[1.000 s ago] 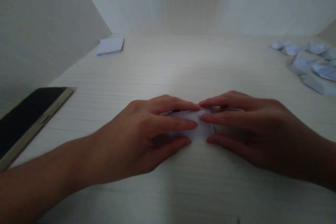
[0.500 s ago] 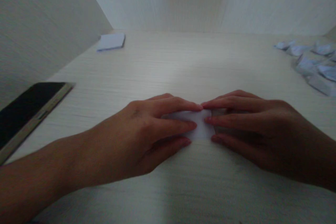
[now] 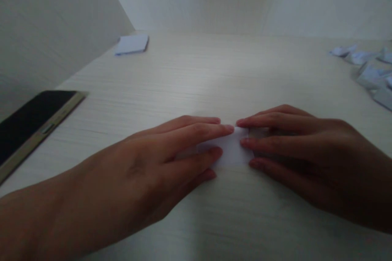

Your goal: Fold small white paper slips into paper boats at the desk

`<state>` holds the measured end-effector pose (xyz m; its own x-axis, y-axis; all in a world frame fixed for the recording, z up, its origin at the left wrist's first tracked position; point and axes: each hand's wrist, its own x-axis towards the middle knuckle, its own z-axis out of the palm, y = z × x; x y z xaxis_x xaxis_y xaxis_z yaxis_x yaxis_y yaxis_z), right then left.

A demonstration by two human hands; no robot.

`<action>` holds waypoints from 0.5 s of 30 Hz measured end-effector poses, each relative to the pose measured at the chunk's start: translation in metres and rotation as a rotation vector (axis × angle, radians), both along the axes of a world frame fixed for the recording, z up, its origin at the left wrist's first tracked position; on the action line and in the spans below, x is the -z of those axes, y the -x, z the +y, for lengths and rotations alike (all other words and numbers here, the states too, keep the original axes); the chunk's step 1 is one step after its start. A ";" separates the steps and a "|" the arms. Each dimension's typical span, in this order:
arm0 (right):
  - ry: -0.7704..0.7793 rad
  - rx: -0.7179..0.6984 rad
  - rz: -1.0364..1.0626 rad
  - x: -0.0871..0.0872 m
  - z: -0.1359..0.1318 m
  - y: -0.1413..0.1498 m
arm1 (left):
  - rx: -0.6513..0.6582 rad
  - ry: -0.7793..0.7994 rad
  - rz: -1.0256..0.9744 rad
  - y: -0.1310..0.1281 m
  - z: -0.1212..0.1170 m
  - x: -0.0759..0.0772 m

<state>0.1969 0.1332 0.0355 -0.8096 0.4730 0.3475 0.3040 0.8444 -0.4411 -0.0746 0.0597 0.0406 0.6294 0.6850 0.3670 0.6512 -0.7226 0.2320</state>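
A small white piece of paper [image 3: 233,154] lies flat on the table between my hands, its two ends covered by fingers. My left hand [image 3: 156,167] rests over the left part, fingers stretched out and apart, the fingertips touching the paper. From the other side, my right hand [image 3: 309,151] has its fingertips on the right end, one finger at the far edge and the thumb at the near edge, holding it against the table. How the paper is folded underneath the fingers is hidden.
A phone [image 3: 43,118] with a dark screen lies at the left. At the back left is a stack of white paper [image 3: 132,44]. Several folded paper pieces [image 3: 372,75] lie at the far right. A wall [image 3: 196,0] closes off the back of the table [image 3: 171,77].
My left hand has drawn back slightly to the left and its fingers have shifted, so more of the paper shows. The right hand has hardly moved. The view has shifted a little.
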 end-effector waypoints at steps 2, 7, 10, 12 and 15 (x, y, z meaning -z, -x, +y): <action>-0.012 0.003 -0.004 0.001 0.001 0.000 | -0.075 -0.021 0.014 0.006 -0.006 0.002; -0.031 -0.018 0.013 0.005 0.003 0.000 | -0.122 0.013 0.042 0.023 -0.013 0.004; -0.039 -0.035 0.021 0.006 0.004 -0.001 | -0.116 0.031 0.034 0.026 -0.012 0.004; -0.037 -0.034 0.017 0.005 0.004 -0.001 | -0.116 0.042 0.024 0.025 -0.011 0.004; -0.018 -0.048 -0.005 0.002 0.004 -0.003 | -0.114 0.062 0.003 0.023 -0.010 0.004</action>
